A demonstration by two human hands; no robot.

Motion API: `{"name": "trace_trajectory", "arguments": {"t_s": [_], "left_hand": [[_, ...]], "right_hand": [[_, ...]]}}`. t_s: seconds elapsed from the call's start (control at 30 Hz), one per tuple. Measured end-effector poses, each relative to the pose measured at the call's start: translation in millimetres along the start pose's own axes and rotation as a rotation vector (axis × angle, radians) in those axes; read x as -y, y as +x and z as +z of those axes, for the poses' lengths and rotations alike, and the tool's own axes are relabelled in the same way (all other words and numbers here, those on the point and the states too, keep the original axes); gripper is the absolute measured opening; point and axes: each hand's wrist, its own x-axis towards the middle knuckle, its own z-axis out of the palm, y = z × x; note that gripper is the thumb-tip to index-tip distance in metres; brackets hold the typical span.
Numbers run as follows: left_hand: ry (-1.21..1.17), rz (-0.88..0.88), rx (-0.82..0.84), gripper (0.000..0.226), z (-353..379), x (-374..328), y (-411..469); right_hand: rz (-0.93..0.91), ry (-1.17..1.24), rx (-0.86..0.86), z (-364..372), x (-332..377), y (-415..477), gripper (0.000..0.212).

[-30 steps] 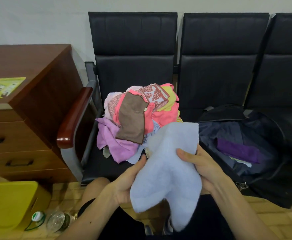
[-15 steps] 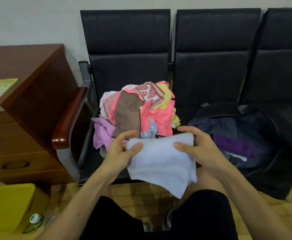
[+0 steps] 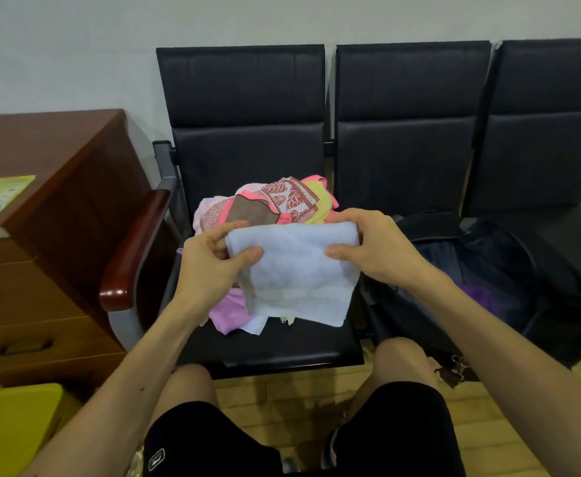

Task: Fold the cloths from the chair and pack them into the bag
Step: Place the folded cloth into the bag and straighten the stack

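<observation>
Bottom of frame: the person's black shorts (image 3: pixel 192 442) and bare knees, cut off by the lower edge.

Centre: the left hand (image 3: pixel 210 270) pinched the upper left corner of the light blue cloth (image 3: pixel 296 280), thumb in front and fingers behind. The right hand (image 3: pixel 378 249) gripped the upper right corner, thumb on the face and fingers curled over the top edge. Neither hand held anything else.

A second earlier we saw this cloth hanging loose and lopsided, low over the lap. Here it was raised to mid-frame and hung as a tidy rectangle, so we judged one fold done and the cloth close to ready for packing. How many layers it had we could not tell.

Behind it, the pile of cloths (image 3: pixel 275 204) lay unfolded on the chair (image 3: pixel 275 346) seat. Its lower half was hidden by the held cloth, save for a lilac edge at lower left.

Right of centre, the bag (image 3: pixel 523 270) stood open on the next seat, its far side cut off by the frame's right edge. A dim patch inside was probably a purple cloth (image 3: pixel 482 297) already packed, though the blur left us unsure.

Left: a wooden cabinet (image 3: pixel 58 208).
</observation>
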Motion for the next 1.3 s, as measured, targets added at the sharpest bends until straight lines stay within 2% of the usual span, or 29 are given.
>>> {"name": "trace_trajectory", "arguments": {"t_s": [0.1,0.27,0.5,0.57,0.63,0.73,0.83,0.9,0.93,1.0,1.1,1.13,1.23,1.3], "left_hand": [[0.109,0.067,-0.060,0.034,3.5,-1.1,-0.4],[0.267,0.178,-0.108,0.031,7.9,-6.6,-1.7],[0.336,0.243,-0.102,0.023,12.2,-12.6,-2.6],[0.335,0.232,-0.069,0.022,11.1,-10.0,-1.6],[0.234,0.214,0.033,0.021,10.2,-11.1,-4.4],[0.081,0.189,0.111,0.027,13.9,-18.9,-13.5],[0.012,0.145,0.040,0.022,21.7,-25.7,-17.3],[0.027,0.131,-0.051,0.022,25.2,-28.0,-13.3],[0.056,0.135,-0.082,0.024,28.1,-29.1,-11.0],[0.116,0.125,-0.109,0.025,29.4,-25.9,-6.9],[0.187,0.008,-0.084,0.025,27.2,-14.9,-0.9],[0.132,-0.085,-0.073,0.026,28.6,-14.4,-1.3],[-0.469,-0.507,0.068,0.033,38.3,-8.7,-13.3],[-0.812,-0.590,0.144,0.057,46.8,-0.9,-24.7]], "right_hand": [[-0.005,-0.063,0.014,-6.2,1.0,2.0,0.027],[0.024,-0.135,-0.002,-11.0,-3.5,0.1,0.029],[0.020,-0.089,-0.030,-11.0,-15.5,-9.7,0.012],[0.032,-0.065,-0.015,-12.4,-19.2,-14.6,0.020],[0.026,0.069,0.049,-9.8,-25.0,-21.7,0.028],[0.115,0.476,0.126,-9.9,-19.3,-38.3,0.019],[0.204,0.954,-0.011,-3.0,-3.4,-53.7,0.032],[0.322,1.206,0.017,9.6,6.5,-65.6,0.053],[0.352,1.265,0.089,20.6,9.4,-73.8,0.058],[0.327,1.204,0.216,40.4,16.3,-90.2,0.046],[0.393,1.152,0.208,47.7,16.9,-97.8,0.040],[0.410,1.169,0.182,44.3,14.8,-96.4,0.037],[0.431,1.245,0.136,28.3,12.0,-90.2,0.032],[0.451,1.283,0.103,18.0,10.0,-87.8,0.032]]}}
